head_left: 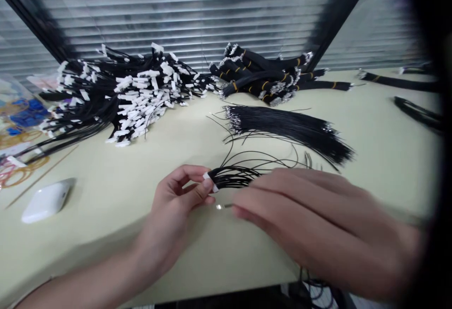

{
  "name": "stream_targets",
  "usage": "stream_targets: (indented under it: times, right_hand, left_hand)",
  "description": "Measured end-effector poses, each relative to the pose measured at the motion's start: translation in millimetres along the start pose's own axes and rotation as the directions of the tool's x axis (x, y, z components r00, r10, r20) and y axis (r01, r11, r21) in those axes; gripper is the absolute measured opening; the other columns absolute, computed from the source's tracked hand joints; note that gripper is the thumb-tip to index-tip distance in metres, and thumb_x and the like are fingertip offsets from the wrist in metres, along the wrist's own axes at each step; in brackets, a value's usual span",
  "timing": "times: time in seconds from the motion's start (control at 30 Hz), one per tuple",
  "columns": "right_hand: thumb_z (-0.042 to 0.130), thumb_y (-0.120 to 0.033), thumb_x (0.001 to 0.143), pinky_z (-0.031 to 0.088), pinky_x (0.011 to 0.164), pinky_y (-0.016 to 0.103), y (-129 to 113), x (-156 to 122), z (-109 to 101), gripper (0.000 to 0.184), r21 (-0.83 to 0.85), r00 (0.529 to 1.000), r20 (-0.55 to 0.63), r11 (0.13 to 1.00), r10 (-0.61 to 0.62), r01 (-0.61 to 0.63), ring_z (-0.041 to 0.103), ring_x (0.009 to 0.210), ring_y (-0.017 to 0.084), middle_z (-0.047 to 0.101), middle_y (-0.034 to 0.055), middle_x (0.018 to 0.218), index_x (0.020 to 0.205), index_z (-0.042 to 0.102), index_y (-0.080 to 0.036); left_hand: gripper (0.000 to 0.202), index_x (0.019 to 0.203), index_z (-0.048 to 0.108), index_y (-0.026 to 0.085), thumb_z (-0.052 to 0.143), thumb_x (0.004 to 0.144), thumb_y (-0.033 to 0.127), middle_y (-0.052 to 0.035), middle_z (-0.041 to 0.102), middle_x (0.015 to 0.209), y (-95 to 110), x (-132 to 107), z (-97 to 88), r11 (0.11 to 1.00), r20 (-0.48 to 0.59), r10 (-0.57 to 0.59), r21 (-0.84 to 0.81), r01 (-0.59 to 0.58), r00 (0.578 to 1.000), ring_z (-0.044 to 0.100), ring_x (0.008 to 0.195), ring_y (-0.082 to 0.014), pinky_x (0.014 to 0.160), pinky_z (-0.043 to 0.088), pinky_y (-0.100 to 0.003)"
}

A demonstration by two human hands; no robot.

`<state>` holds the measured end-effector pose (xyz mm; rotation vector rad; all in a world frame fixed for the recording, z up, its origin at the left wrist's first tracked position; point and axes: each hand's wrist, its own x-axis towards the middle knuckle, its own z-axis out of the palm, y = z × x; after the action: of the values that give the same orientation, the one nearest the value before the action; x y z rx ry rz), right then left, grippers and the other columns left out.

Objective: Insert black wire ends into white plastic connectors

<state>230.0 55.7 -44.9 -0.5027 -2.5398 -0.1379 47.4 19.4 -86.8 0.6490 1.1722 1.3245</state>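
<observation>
Between the thumb and fingers of my left hand point(187, 189) is a white connector point(211, 182). A fan of thin black wires point(235, 176) runs from it to the right, partly behind my other hand. My right hand point(300, 205) is closed in a pinch, a little blurred, on a single wire whose bare metal terminal point(220, 207) sticks out toward the left. This terminal is just below the connector and apart from it. Behind my hands lies a loose bundle of black wires point(282, 123) with metal terminals at its ends.
At the back left is a big heap of black cables with white connectors point(144, 92). Wire bundles tied with yellow bands point(261, 74) are piled at the back. A white earbud case point(46, 201) sits at left, near blue parts point(30, 111). Window blinds point(183, 12) stand behind the table point(183, 276).
</observation>
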Motion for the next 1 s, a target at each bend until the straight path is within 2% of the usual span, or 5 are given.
stream_targets:
  times: [0.07, 0.2, 0.43, 0.73, 1.0]
  right_hand:
    - [0.041, -0.008, 0.090, 0.041, 0.060, 0.030, 6.7, 3.5, 9.9, 0.022, -0.032, 1.000, -0.009, 0.999, -0.013, 0.012, 0.051, 0.067, 0.015, 0.057, 0.0027, 0.073, 0.083, 0.061, -0.015]
    - [0.044, -0.001, 0.084, 0.043, 0.067, 0.034, 17.1, 3.2, 20.6, 0.018, -0.027, 0.996, 0.090, 1.000, -0.003, 0.005, 0.050, 0.073, 0.019, 0.056, 0.0061, 0.078, 0.087, 0.060, -0.011]
    - [0.044, 0.004, 0.083, 0.044, 0.072, 0.035, 19.2, -2.3, 17.9, 0.022, 0.035, 0.997, 0.009, 0.997, -0.076, 0.076, 0.052, 0.077, 0.018, 0.059, 0.0065, 0.083, 0.092, 0.060, -0.008]
    - [0.047, 0.004, 0.081, 0.042, 0.065, 0.034, 22.2, -3.7, 16.7, 0.020, 0.010, 0.997, 0.029, 0.997, -0.071, 0.071, 0.048, 0.069, 0.017, 0.059, 0.0052, 0.079, 0.088, 0.061, -0.008]
    - [0.050, 0.007, 0.077, 0.046, 0.074, 0.039, 22.8, -6.5, 16.9, 0.024, -0.029, 0.991, 0.047, 0.992, -0.123, 0.125, 0.054, 0.076, 0.020, 0.061, 0.0069, 0.083, 0.095, 0.059, -0.006]
  left_hand:
    - [0.013, 0.083, 0.068, 0.019, 0.074, 0.072, 0.015, 0.0027, 0.056, 0.079, -0.1, 0.5, -0.5, 0.999, 0.009, 0.033, 0.019, -0.033, 0.999, 0.055, 0.062, -0.0056, 0.057, 0.046, -0.014]
    - [0.012, 0.082, 0.068, 0.019, 0.075, 0.072, 0.016, 0.0023, 0.057, 0.079, 0.0, 0.3, -0.8, 0.998, 0.001, 0.040, 0.042, -0.040, 0.999, 0.055, 0.063, -0.0057, 0.057, 0.047, -0.012]
    - [0.011, 0.082, 0.068, 0.020, 0.073, 0.074, 0.015, 0.0044, 0.056, 0.074, -0.2, -3.6, 0.7, 0.998, 0.004, 0.046, 0.041, -0.046, 0.999, 0.054, 0.059, -0.0041, 0.056, 0.046, -0.011]
    - [0.011, 0.081, 0.068, 0.021, 0.073, 0.074, 0.015, 0.0043, 0.057, 0.075, -0.7, -1.7, 1.5, 0.998, 0.026, 0.041, 0.043, -0.042, 0.999, 0.055, 0.058, -0.0039, 0.056, 0.045, -0.011]
    - [0.012, 0.082, 0.068, 0.021, 0.074, 0.073, 0.016, 0.0039, 0.056, 0.074, -0.4, -3.6, 1.6, 0.998, 0.032, 0.034, 0.043, -0.036, 0.999, 0.054, 0.058, -0.0041, 0.056, 0.045, -0.011]
